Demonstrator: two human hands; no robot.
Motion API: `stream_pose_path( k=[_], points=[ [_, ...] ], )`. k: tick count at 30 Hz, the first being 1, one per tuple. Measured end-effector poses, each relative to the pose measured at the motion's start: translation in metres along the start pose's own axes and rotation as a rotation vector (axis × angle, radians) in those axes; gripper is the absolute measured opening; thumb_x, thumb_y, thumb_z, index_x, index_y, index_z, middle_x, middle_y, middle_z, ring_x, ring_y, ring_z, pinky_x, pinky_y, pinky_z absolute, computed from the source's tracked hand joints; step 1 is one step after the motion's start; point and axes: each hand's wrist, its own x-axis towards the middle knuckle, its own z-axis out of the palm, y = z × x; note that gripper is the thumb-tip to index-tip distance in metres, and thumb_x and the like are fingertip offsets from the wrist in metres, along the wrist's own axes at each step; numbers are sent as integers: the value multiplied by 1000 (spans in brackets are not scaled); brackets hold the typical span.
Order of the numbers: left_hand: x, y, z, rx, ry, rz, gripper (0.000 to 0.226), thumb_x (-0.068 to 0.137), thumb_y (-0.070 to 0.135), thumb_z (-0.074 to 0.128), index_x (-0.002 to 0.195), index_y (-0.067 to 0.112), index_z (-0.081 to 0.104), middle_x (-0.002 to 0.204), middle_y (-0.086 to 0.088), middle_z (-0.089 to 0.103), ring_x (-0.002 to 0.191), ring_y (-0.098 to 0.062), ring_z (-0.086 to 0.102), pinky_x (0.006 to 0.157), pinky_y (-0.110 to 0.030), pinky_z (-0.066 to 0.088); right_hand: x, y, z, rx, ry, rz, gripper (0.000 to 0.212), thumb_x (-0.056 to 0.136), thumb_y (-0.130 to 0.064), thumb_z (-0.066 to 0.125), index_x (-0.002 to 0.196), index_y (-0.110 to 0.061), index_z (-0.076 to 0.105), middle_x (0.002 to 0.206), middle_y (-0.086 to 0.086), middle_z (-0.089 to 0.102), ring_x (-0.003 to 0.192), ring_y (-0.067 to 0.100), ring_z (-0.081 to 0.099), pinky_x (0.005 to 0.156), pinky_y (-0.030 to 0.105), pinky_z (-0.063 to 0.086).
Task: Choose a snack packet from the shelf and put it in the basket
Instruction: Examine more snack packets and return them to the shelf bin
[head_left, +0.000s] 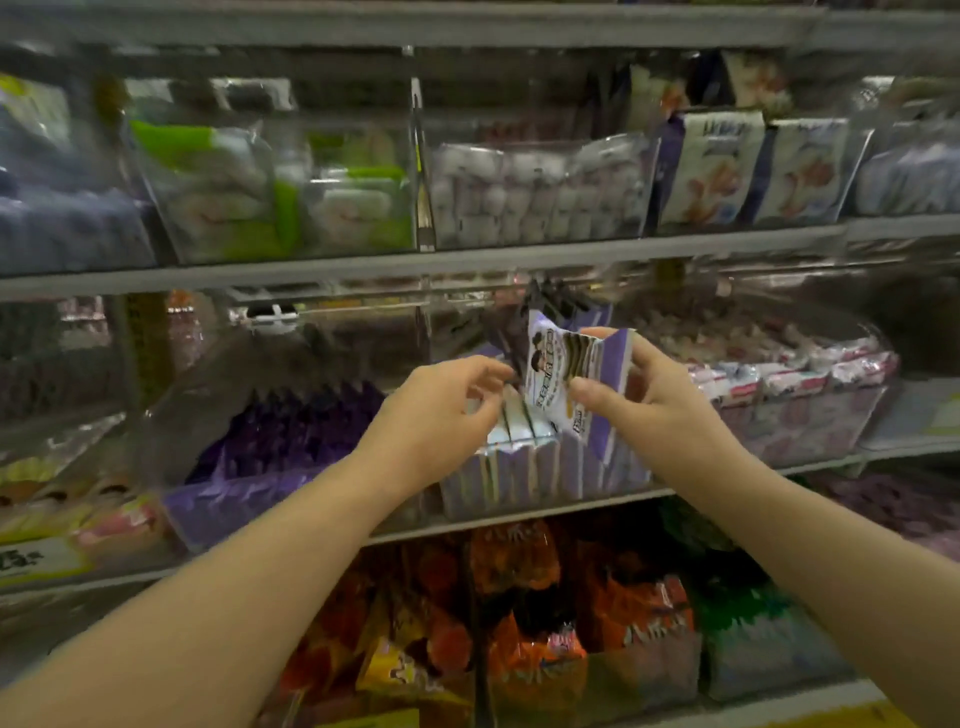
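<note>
I see my right hand (644, 402) pinching a purple-and-white snack packet (563, 374), thumb on its front and fingers curled behind it. It is held tilted just above the clear shelf bin (519, 486) of matching packets. My left hand (441, 415) is just beside the packet's left edge, fingers loosely curled with thumb and fingertips apart; I cannot tell whether they touch it.

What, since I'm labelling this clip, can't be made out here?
- Basket: nowhere in the head view, outside the frame.
- Print on the purple-and-white packet: blurred, and partly covered by the thumb of the right hand.
- Left hand: blur hides whether its fingers pinch that packet or only come near it.
- Upper-shelf packs: smeared by motion blur, so their contents are unreadable.
</note>
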Motion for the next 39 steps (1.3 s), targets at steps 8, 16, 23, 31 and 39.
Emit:
stream_pose_path(
  k=[8, 16, 23, 31, 39],
  points=[
    [114, -50, 17, 568, -195, 38, 52, 90, 35, 58, 140, 33, 42, 139, 0, 48, 120, -24, 53, 93, -37, 48, 62, 30, -7, 83, 28, 111, 30, 88, -23, 68, 114, -33, 59, 91, -4, 73, 84, 9, 69, 76, 26, 56],
    [161, -82, 33, 580, -284, 41, 29, 91, 36, 56, 120, 37, 57, 132, 4, 56, 110, -21, 58, 88, -37, 51, 92, 52, -5, 179, -54, 95, 28, 88, -19, 67, 113, -28, 61, 93, -5, 76, 85, 8, 71, 69, 18, 56],
    [150, -103, 7, 348, 49, -111, 32, 87, 33, 58, 119, 29, 57, 124, 0, 55, 108, -25, 57, 90, -37, 48, 120, 55, 29, 99, -55, 38, 14, 88, -21, 68, 100, -26, 63, 85, -4, 74, 80, 6, 70, 68, 18, 55],
    [146, -109, 13, 113, 106, -164, 25, 87, 22, 58, 111, 21, 65, 123, -9, 56, 109, -30, 57, 93, -40, 47, 177, 68, 87, -487, -73, 47, 31, 86, -32, 66, 114, -19, 61, 107, 2, 65, 103, 23, 62, 83, 27, 47],
    [147, -110, 15, 72, 121, -109, 28, 90, 13, 55, 116, 17, 66, 123, -9, 55, 108, -28, 56, 91, -31, 46, 196, 91, 93, -922, -248, -117, 46, 85, -37, 64, 128, -24, 56, 128, 4, 61, 115, 26, 57, 98, 40, 47]
  ],
)
